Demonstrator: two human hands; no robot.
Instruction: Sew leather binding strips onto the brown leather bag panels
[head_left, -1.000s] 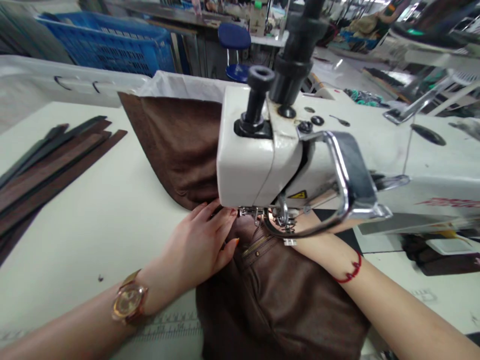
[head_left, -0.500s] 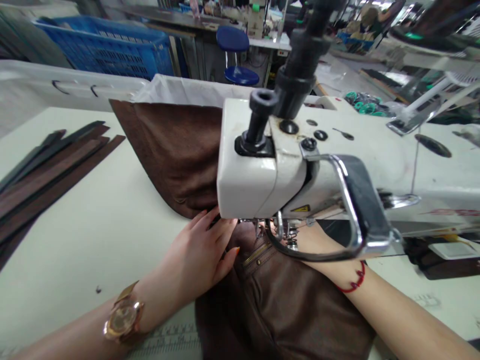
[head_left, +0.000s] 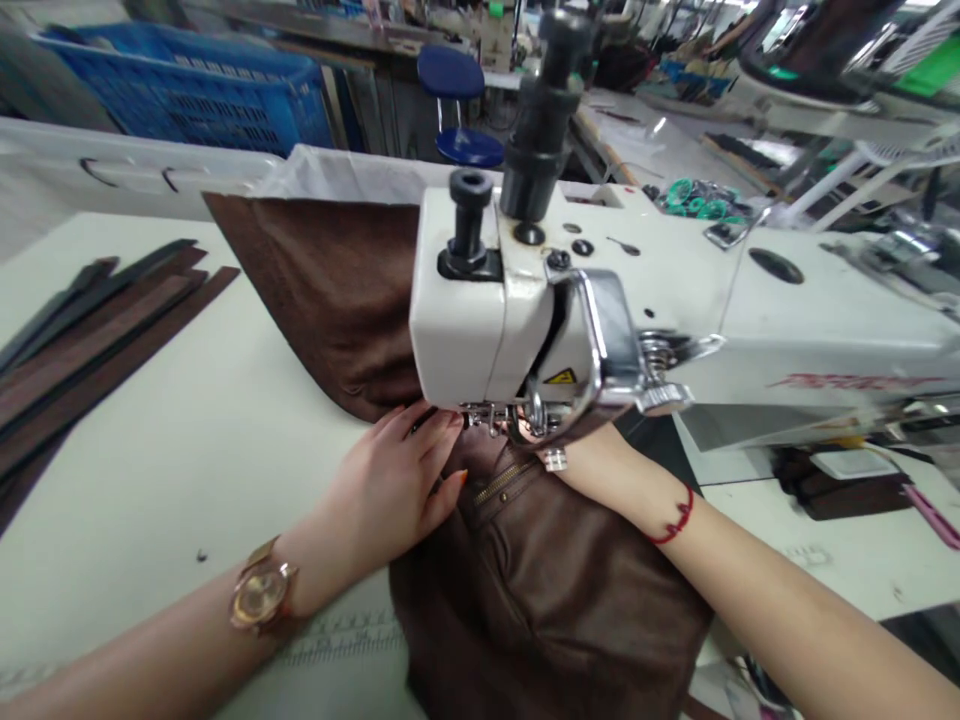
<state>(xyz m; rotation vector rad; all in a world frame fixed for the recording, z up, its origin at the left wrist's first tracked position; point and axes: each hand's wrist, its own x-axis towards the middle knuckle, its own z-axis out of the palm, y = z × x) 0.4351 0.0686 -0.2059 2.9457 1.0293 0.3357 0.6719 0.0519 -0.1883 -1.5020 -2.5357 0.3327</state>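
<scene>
A brown leather piece with a brass zipper lies under the head of a white sewing machine. My left hand rests flat on the leather just left of the presser foot, fingers stretched out and together. My right hand reaches under the machine head on the right of the needle; its fingers are hidden behind the machine. The leather's suede side spreads out behind the machine.
Several dark leather strips lie on the table at the far left. A blue crate and a blue stool stand beyond the table. Small dark items sit under the machine arm at right.
The view has shifted, so the machine sits further left in the picture. Both hands stay at the needle on the leather, in much the same hold.
</scene>
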